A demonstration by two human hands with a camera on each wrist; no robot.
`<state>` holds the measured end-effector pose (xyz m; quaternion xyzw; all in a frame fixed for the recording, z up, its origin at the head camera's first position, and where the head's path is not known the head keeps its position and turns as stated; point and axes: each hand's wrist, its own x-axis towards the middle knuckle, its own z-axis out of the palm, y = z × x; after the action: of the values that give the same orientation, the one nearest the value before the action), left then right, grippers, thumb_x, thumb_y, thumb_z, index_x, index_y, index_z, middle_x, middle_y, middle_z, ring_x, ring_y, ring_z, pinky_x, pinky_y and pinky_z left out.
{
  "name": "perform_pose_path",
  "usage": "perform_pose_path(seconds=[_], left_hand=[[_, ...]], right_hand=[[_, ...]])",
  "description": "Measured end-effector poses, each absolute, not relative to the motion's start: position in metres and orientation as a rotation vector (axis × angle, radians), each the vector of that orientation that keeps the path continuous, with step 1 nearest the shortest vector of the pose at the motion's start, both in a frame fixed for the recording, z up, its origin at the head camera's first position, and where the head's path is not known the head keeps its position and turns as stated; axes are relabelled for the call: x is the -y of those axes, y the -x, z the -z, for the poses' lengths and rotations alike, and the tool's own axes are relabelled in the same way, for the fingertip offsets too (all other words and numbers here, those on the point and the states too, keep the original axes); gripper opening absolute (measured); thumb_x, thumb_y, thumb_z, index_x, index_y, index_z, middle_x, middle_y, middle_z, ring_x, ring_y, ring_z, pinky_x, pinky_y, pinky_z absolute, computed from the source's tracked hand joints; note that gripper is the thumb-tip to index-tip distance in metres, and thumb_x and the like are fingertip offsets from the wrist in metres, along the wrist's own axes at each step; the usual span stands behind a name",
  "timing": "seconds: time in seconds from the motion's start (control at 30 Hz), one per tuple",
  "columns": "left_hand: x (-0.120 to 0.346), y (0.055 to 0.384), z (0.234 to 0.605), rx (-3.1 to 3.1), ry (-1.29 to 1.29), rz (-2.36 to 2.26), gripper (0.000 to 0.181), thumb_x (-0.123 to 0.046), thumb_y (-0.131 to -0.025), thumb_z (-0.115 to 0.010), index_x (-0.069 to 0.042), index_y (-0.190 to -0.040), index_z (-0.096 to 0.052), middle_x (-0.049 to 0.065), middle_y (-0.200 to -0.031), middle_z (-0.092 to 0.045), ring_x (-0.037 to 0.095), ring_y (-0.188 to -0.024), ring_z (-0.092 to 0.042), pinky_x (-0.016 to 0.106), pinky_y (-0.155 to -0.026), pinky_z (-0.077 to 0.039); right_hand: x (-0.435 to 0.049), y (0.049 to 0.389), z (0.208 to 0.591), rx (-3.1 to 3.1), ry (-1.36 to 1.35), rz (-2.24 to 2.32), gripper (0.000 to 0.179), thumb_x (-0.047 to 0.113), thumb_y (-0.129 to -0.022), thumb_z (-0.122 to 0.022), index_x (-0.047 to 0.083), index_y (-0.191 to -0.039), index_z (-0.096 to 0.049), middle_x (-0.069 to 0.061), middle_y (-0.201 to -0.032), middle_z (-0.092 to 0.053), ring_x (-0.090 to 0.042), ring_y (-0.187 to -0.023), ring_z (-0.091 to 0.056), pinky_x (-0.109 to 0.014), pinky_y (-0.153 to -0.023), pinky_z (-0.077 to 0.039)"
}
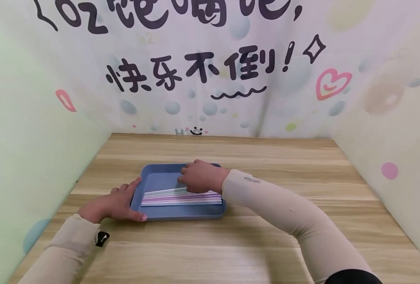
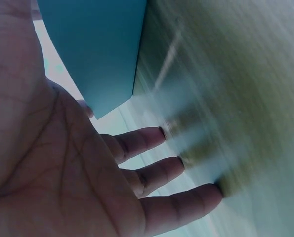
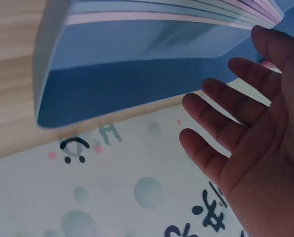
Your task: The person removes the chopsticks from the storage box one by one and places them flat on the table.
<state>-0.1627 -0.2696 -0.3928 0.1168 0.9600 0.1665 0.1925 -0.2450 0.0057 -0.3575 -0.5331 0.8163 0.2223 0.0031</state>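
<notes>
A shallow blue tray [image 1: 181, 213] lies on the table, holding a row of long, thin pastel sticks [image 1: 176, 198] in white, pink, purple and green. At the tray's left end is my left hand [image 1: 116, 203], fingers spread, the thumb at the near left corner. Its palm and straight fingers [image 2: 174, 210] show beside the tray wall in the left wrist view. My right hand [image 1: 201, 176] hangs over the tray and hides part of the sticks. In the right wrist view its fingers [image 3: 213, 126] are spread and grip nothing; the thumb is close to the sticks' ends.
The wooden table [image 1: 231, 252] extends around the tray on all sides. Behind it hangs a printed cloth [image 1: 210, 79] with black lettering and coloured dots. Pale walls [image 1: 391, 130] close in both sides.
</notes>
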Motion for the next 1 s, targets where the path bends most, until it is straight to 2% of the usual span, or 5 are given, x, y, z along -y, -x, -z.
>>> perform_pose_path(seconds=[0.23,0.37,0.47,0.67,1.0], left_hand=[[0.27,0.161,0.395,-2.704,-0.345,-0.449,0.128,-0.063,-0.071,-0.08,0.004,-0.153,-0.009,0.04,-0.139,-0.033,0.057,-0.116,-0.039,0.067,-0.092,-0.038],[0.269,0.163,0.395,-2.712,-0.346,-0.433,0.128,-0.063,-0.071,-0.08,0.004,-0.153,-0.009,0.039,-0.138,-0.033,0.055,-0.116,-0.04,0.066,-0.092,-0.039],[0.27,0.163,0.394,-2.71,-0.345,-0.429,0.128,-0.064,-0.071,-0.08,0.003,-0.153,-0.008,0.039,-0.138,-0.033,0.055,-0.115,-0.04,0.067,-0.092,-0.039],[0.27,0.163,0.393,-2.709,-0.342,-0.433,0.129,-0.064,-0.071,-0.08,0.003,-0.153,-0.008,0.039,-0.139,-0.032,0.056,-0.116,-0.039,0.067,-0.092,-0.038],[0.271,0.162,0.393,-2.71,-0.341,-0.444,0.129,-0.063,-0.07,-0.08,0.004,-0.153,-0.008,0.039,-0.139,-0.032,0.057,-0.117,-0.038,0.067,-0.092,-0.038]], right_hand=[[0.008,0.262,0.367,-2.514,1.511,-0.531,0.038,0.036,-0.097,-0.066,0.021,-0.132,-0.063,0.004,-0.117,-0.067,-0.014,-0.105,-0.061,-0.031,-0.09,-0.049],[0.011,0.267,0.366,-2.486,1.373,-0.363,0.044,0.032,-0.095,-0.069,0.019,-0.136,-0.062,0.003,-0.129,-0.064,-0.013,-0.117,-0.058,-0.029,-0.098,-0.044],[0.013,0.27,0.368,-2.455,1.284,-0.192,0.043,0.028,-0.095,-0.069,0.018,-0.136,-0.062,0.003,-0.133,-0.062,-0.012,-0.12,-0.056,-0.028,-0.101,-0.042],[0.015,0.28,0.377,-2.393,1.196,0.078,0.033,0.02,-0.096,-0.068,0.015,-0.129,-0.066,0.001,-0.12,-0.065,-0.011,-0.102,-0.057,-0.027,-0.091,-0.045],[0.002,0.294,0.405,-2.349,1.05,0.521,0.018,0.015,-0.093,-0.071,0.016,-0.11,-0.069,0.002,-0.098,-0.061,-0.014,-0.088,-0.053,-0.026,-0.078,-0.045]])
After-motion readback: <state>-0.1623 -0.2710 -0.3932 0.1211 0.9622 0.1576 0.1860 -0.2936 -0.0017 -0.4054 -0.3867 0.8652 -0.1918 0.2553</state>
